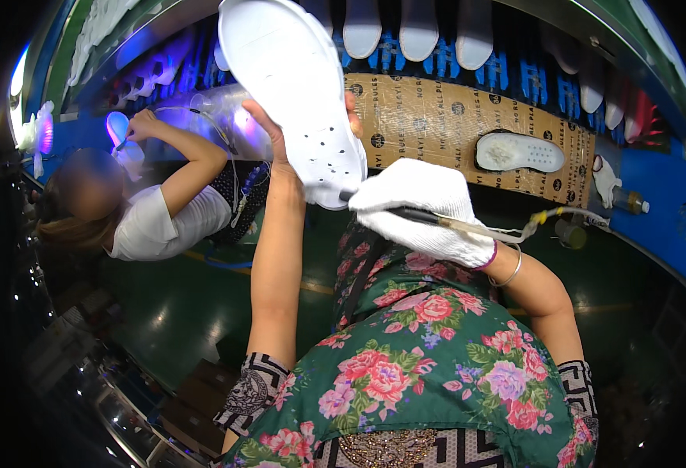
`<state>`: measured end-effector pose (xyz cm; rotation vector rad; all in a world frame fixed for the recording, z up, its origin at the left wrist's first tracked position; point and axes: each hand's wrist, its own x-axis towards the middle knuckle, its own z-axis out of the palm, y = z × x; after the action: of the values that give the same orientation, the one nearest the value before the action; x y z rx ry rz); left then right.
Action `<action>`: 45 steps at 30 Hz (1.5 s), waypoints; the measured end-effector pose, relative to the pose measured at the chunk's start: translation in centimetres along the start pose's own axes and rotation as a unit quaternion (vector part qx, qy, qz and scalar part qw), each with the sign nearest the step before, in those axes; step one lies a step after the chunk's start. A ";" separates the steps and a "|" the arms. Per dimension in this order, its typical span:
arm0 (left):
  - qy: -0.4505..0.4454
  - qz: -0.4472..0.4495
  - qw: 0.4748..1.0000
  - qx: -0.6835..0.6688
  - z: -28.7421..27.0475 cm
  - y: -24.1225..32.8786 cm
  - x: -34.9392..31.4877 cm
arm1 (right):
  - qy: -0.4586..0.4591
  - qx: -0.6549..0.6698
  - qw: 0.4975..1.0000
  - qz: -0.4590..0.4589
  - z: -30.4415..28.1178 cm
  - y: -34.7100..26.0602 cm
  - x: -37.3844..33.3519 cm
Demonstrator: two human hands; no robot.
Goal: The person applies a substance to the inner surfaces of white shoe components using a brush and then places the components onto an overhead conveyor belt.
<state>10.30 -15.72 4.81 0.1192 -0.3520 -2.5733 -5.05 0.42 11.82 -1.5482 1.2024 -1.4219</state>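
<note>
A large white shoe sole, dotted with small dark holes near its lower end, is raised in front of me. My left hand grips it from beneath, thumb at one edge and fingertips showing at the other. My right hand, in a white knit glove, is closed around a slim black-handled brush fed by a thin clear tube. The brush's pale bristles touch the sole's lower end. Behind the glove, another white sole with small holes lies on the cardboard.
A conveyor with blue holders carries white shoe parts along the far side. At right are a white glove, a small bottle and a jar. At left, a co-worker holds a sole under violet light.
</note>
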 end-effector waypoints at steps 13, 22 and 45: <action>0.055 -0.147 0.973 0.167 0.2 1.4 1.9 | -0.051 -0.048 0.997 -0.024 0.1 0.2 0.4; 0.142 -0.250 0.900 0.328 -0.4 2.2 3.0 | -0.102 0.008 0.995 -0.003 0.3 1.5 0.1; 0.058 -0.087 0.994 0.026 -6.1 -3.1 -1.1 | 0.144 0.191 0.939 0.246 -3.4 1.8 2.0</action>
<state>10.61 -13.92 -1.87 0.3313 -0.3803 -2.7142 -8.82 -1.74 11.28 -0.7241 1.2728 -1.4546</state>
